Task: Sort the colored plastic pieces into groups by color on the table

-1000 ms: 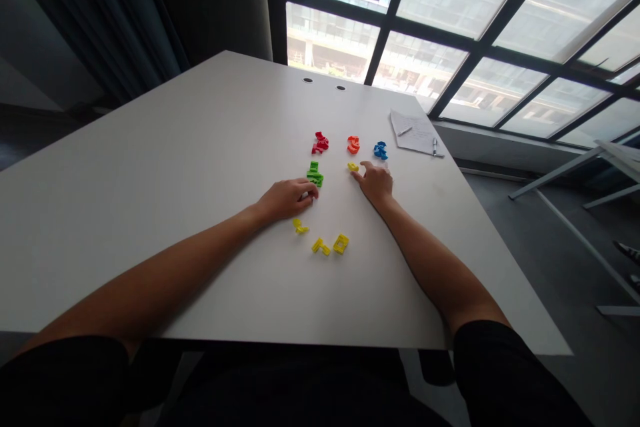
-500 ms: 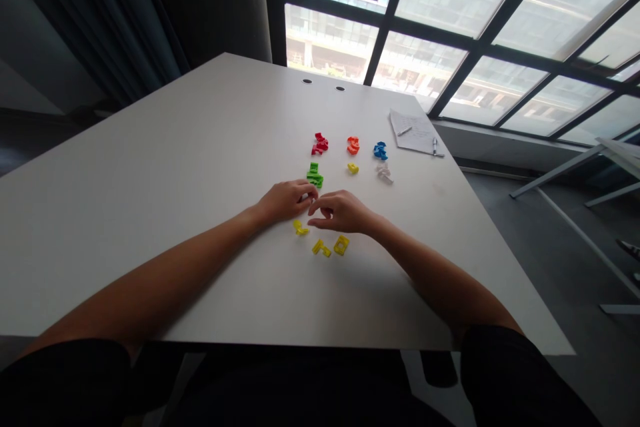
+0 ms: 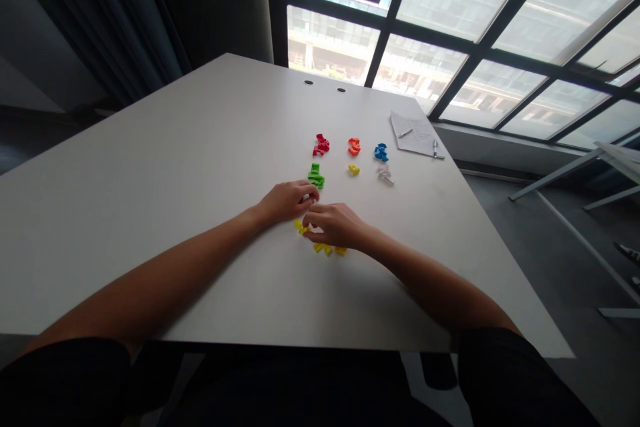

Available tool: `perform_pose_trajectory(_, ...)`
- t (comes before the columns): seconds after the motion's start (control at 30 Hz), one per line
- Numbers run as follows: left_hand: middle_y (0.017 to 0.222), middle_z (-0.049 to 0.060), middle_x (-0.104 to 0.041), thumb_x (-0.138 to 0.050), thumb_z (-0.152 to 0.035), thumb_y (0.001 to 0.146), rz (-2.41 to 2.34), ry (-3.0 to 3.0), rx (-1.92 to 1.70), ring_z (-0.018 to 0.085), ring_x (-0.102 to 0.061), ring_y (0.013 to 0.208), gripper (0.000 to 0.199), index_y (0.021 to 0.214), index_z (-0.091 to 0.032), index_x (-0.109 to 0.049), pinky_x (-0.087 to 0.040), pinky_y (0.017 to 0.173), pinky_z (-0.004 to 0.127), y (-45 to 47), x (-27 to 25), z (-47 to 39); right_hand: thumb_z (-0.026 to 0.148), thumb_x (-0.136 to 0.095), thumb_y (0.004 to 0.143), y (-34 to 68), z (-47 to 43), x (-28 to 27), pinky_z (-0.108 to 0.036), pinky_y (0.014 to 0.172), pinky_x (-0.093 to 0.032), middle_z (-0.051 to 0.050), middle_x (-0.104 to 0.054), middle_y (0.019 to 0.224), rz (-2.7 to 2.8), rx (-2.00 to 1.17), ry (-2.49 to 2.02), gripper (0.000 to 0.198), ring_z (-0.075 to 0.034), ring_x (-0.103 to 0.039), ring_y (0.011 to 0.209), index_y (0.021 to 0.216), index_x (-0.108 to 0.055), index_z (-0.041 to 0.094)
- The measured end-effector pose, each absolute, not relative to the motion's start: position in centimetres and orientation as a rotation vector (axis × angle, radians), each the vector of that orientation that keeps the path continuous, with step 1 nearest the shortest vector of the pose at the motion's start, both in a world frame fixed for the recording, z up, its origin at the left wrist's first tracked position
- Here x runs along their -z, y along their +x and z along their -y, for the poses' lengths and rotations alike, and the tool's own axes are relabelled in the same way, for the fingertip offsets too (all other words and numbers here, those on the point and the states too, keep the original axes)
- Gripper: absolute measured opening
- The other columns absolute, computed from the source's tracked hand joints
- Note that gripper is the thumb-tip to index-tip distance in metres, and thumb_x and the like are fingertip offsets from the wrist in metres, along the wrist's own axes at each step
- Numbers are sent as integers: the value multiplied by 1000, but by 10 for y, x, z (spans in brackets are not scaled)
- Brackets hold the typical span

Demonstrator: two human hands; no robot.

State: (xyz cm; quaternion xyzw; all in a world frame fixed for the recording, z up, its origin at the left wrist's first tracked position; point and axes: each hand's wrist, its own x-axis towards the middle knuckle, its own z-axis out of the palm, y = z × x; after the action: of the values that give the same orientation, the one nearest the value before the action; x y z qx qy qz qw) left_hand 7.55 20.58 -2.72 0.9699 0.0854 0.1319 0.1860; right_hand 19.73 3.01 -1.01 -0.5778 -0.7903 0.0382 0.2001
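Observation:
My left hand (image 3: 290,199) rests on the white table with its fingers curled together. What it holds, if anything, is hidden; a small pale spot shows at the fingertips. Just nearer to me is my right hand (image 3: 336,224), thumb and fingers apart at the right end of a yellow plastic piece (image 3: 299,226). Under and beside that hand lie another yellow piece (image 3: 322,249) and a third yellow piece (image 3: 341,251), both partly covered. Green plastic pieces (image 3: 315,176) sit right beyond my left fingertips.
Farther back lie red pieces (image 3: 321,145), orange pieces (image 3: 354,146), blue pieces (image 3: 381,151), white pieces (image 3: 385,174) and a single yellow piece (image 3: 354,169). Written paper (image 3: 414,133) with pens is by the right edge of the white table (image 3: 200,127). Windows stand behind.
My right hand has moved down and slightly left, onto the near yellow pieces, and now covers parts of them. My left hand has stayed in place.

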Motion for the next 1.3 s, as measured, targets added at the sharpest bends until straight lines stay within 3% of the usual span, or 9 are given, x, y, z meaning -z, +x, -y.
perform_pose_trajectory(0.13, 107, 3, -74, -60, -36, 91, -217, 2747, -323, 21, -68, 86, 22, 105, -26, -74, -46, 69, 28, 74, 26, -207, 30, -71, 97, 213, -32, -3, -26, 69, -44, -3, -75, 104, 2001, -148, -1529, 14, -13, -63, 77, 108, -75, 24)
perform_pose_trajectory(0.27, 110, 2, -74, -53, -33, 93, -247, 2746, -353, 19, -68, 84, 26, 106, -28, -75, -49, 74, 30, 74, 26, -207, 43, -71, 96, 253, -40, -7, -28, 68, -48, -5, -75, 96, 1590, -116, -1632, 24, -13, -59, 66, 101, -76, 20)
perform_pose_trajectory(0.4, 112, 0, -74, -52, -32, 93, -232, 2736, -348, 18, -67, 81, 25, 104, -29, -75, -48, 72, 29, 75, 26, -206, 52, -71, 92, 304, -47, 14, -30, 67, -52, -7, -78, 95, 1202, -199, -1828, 35, -17, -65, 70, 100, -76, 18)
perform_pose_trajectory(0.57, 112, 1, -74, -52, -32, 94, -231, 2739, -347, 18, -67, 80, 25, 103, -28, -74, -47, 70, 29, 75, 27, -207, 49, -77, 86, 342, -45, 40, -31, 73, -55, -8, -80, 93, 1028, -256, -2024, 33, -19, -71, 78, 96, -74, 17)
perform_pose_trajectory(0.73, 112, 0, -74, -52, -31, 94, -229, 2743, -344, 18, -66, 80, 25, 105, -28, -74, -47, 71, 28, 75, 28, -207, 44, -77, 89, 343, -44, 41, -27, 64, -52, -7, -81, 92, 930, -422, -2023, 31, -13, -66, 58, 103, -70, 17)
perform_pose_trajectory(0.8, 111, 0, -74, -52, -32, 94, -224, 2744, -344, 18, -66, 80, 25, 104, -28, -74, -47, 71, 28, 75, 27, -207, 40, -76, 91, 342, -45, 41, -28, 66, -52, -7, -81, 89, 932, -370, -2075, 26, -13, -65, 57, 102, -69, 17)
perform_pose_trajectory(1.0, 111, 0, -74, -52, -33, 94, -233, 2738, -343, 18, -66, 82, 24, 103, -28, -74, -46, 71, 29, 75, 25, -206, 31, -72, 93, 342, -49, 44, -32, 88, -49, -4, -78, 80, 976, -132, -2223, 16, -19, -72, 80, 102, -70, 18)
perform_pose_trajectory(1.1, 111, 1, -74, -52, -33, 93, -235, 2736, -340, 18, -67, 82, 25, 103, -28, -74, -47, 71, 29, 75, 24, -205, 31, -71, 91, 342, -50, 46, -34, 90, -47, -5, -77, 84, 959, -34, -2264, 19, -21, -70, 84, 104, -70, 18)
perform_pose_trajectory(1.3, 112, 1, -74, -52, -33, 93, -233, 2738, -344, 19, -67, 82, 26, 104, -28, -74, -48, 72, 29, 75, 24, -206, 32, -66, 93, 338, -50, 53, -32, 86, -46, -7, -77, 87, 1064, 66, -2269, 16, -20, -65, 82, 88, -73, 18)
